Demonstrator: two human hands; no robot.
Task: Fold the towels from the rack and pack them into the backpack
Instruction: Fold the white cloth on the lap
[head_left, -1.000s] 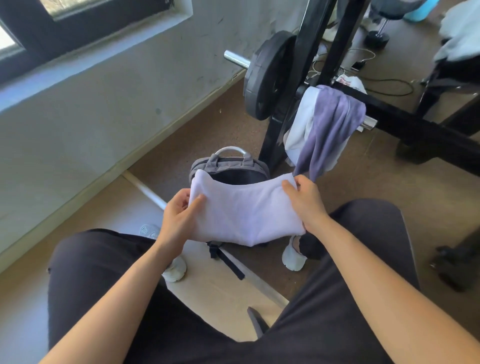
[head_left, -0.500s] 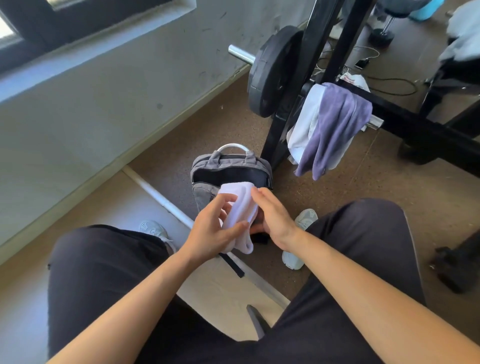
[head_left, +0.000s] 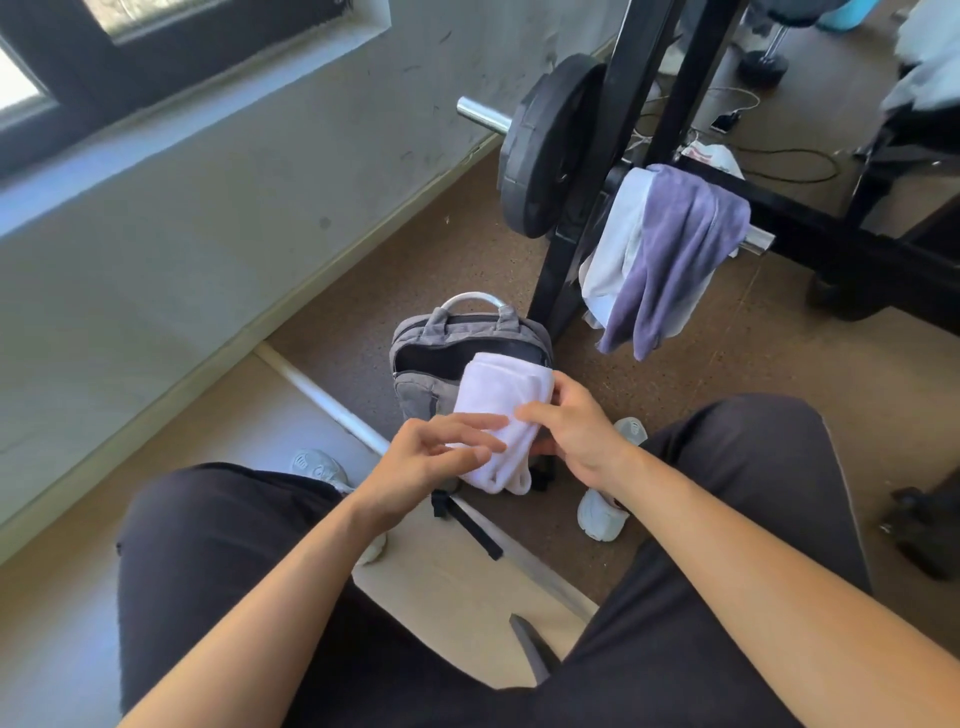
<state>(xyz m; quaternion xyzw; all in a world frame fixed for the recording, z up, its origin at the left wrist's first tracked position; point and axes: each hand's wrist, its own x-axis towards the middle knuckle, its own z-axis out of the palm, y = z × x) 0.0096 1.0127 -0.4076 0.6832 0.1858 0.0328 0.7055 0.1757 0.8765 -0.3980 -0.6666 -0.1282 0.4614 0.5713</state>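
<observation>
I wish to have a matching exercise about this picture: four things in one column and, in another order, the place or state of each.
1 white towel
2 purple towel
3 backpack
4 plate

a hangs on the rack
b open, on the floor
c on the steel bar
d gripped by the right hand

Pairs: 1-d, 2-a, 3-b, 4-c

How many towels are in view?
3: a folded white towel gripped by the right hand over the backpack; a purple towel and a pale towel draped on the rack. Others may be hidden.
</observation>
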